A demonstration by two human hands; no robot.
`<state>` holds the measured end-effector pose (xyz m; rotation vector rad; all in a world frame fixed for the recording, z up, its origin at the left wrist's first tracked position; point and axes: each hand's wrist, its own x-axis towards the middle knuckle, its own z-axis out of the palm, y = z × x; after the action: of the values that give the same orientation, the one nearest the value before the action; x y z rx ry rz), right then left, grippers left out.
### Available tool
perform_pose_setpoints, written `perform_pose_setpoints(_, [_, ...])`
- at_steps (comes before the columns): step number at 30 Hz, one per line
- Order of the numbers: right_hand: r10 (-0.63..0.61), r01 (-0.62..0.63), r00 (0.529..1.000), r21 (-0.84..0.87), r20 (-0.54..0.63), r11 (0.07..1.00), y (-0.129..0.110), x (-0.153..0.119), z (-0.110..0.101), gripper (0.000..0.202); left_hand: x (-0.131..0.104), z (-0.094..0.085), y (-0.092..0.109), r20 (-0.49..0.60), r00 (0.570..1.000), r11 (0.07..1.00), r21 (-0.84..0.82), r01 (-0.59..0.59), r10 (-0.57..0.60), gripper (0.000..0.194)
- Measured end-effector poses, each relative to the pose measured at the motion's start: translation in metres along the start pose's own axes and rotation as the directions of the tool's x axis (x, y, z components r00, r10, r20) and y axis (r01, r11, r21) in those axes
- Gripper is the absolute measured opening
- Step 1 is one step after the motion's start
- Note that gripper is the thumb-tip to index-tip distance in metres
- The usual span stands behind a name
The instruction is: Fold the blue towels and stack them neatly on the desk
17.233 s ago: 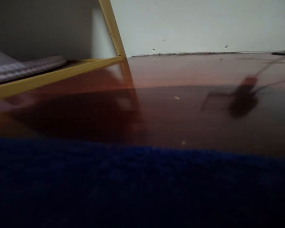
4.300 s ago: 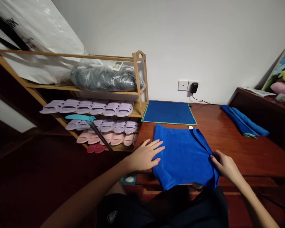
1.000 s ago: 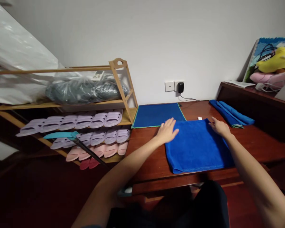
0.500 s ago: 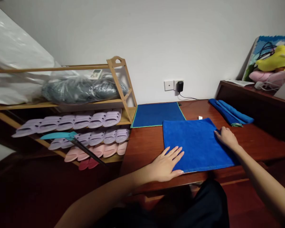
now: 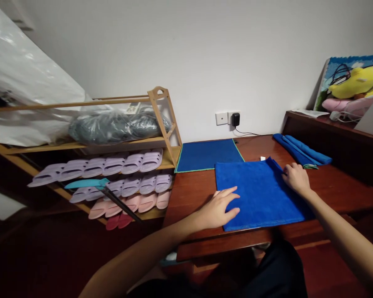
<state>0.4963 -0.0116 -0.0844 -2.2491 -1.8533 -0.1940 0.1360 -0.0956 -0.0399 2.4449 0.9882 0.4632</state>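
Note:
A bright blue towel (image 5: 255,198) lies on the wooden desk in front of me, its far right edge lifted and starting to fold inward. My right hand (image 5: 296,179) is closed on that right edge, with fingers and thumb curled in a pinch. Over the left edge, my left hand (image 5: 219,208) has its fingers apart and slightly bent; it holds nothing, and whether it touches the towel I cannot tell. Behind lies a flat darker blue towel (image 5: 208,155) with green edging. Folded blue towels (image 5: 304,151) rest at the desk's back right.
Left of the desk (image 5: 186,198) stands a wooden shoe rack (image 5: 170,128) with lilac slippers (image 5: 113,163) and pink ones. A teal-ended pole (image 5: 121,203) leans before it. A black adapter (image 5: 235,119) is plugged into the wall. The raised right ledge bears a yellow plush toy (image 5: 357,82).
My left hand has lifted from lying flat, its fingers now bent. My right hand has closed on the towel's right edge, which has risen near the far corner. The view has tilted slightly.

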Motion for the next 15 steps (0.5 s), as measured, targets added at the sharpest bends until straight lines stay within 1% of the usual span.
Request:
perform_pose_setpoints(2, [-0.03, 0.03, 1.0, 0.018, -0.004, 0.999, -0.01, -0.003, -0.006, 0.022, 0.009, 0.0, -0.002, -0.084, 0.996, 0.987, -0.16, -0.001, -0.013, 0.028])
perform_pose_setpoints(3, [-0.043, 0.043, 0.999, 0.038, 0.012, 0.998, -0.016, -0.004, -0.009, 0.022, 0.014, 0.001, -0.004, -0.107, 0.994, 0.964, -0.267, 0.003, -0.033, 0.023])
perform_pose_setpoints(4, [-0.053, 0.051, 0.998, 0.064, 0.036, 0.997, -0.023, -0.006, -0.012, 0.022, 0.021, 0.004, -0.006, -0.108, 0.992, 0.92, -0.391, 0.023, -0.07, 0.019])
perform_pose_setpoints(5, [-0.06, 0.054, 0.996, 0.094, 0.064, 0.994, -0.031, -0.009, -0.016, 0.022, 0.028, 0.007, -0.007, -0.084, 0.989, 0.848, -0.527, 0.06, -0.123, 0.019])
perform_pose_setpoints(6, [-0.071, 0.059, 0.993, 0.131, 0.091, 0.99, -0.041, -0.012, -0.019, 0.023, 0.036, 0.011, -0.008, -0.04, 0.983, 0.743, -0.66, 0.11, -0.181, 0.022])
perform_pose_setpoints(8, [-0.133, 0.098, 0.98, 0.229, 0.146, 0.968, -0.065, -0.021, -0.028, 0.023, 0.054, 0.019, -0.01, 0.072, 0.959, 0.467, -0.862, 0.199, -0.275, 0.037])
perform_pose_setpoints(9, [-0.19, 0.134, 0.966, 0.289, 0.173, 0.948, -0.078, -0.027, -0.034, 0.024, 0.064, 0.023, -0.01, 0.128, 0.946, 0.33, -0.916, 0.228, -0.298, 0.045])
perform_pose_setpoints(10, [-0.26, 0.181, 0.945, 0.348, 0.198, 0.92, -0.091, -0.034, -0.041, 0.025, 0.073, 0.027, -0.01, 0.163, 0.93, 0.223, -0.944, 0.244, -0.329, 0.05])
perform_pose_setpoints(11, [-0.35, 0.23, 0.908, 0.424, 0.23, 0.876, -0.103, -0.04, -0.049, 0.028, 0.081, 0.03, -0.011, 0.181, 0.911, 0.152, -0.956, 0.251, -0.371, 0.052])
perform_pose_setpoints(12, [-0.454, 0.267, 0.85, 0.524, 0.267, 0.809, -0.113, -0.046, -0.057, 0.035, 0.088, 0.034, -0.012, 0.182, 0.887, 0.115, -0.961, 0.253, -0.424, 0.052])
perform_pose_setpoints(13, [-0.568, 0.27, 0.766, 0.652, 0.301, 0.709, -0.12, -0.051, -0.065, 0.042, 0.094, 0.037, -0.013, 0.168, 0.859, 0.107, -0.963, 0.249, -0.483, 0.048])
perform_pose_setpoints(14, [-0.669, 0.228, 0.676, 0.775, 0.31, 0.589, -0.122, -0.055, -0.07, 0.048, 0.098, 0.039, -0.016, 0.14, 0.831, 0.119, -0.963, 0.24, -0.538, 0.043])
perform_pose_setpoints(15, [-0.739, 0.155, 0.608, 0.87, 0.29, 0.468, -0.121, -0.056, -0.073, 0.052, 0.1, 0.04, -0.019, 0.108, 0.807, 0.139, -0.963, 0.229, -0.581, 0.039])
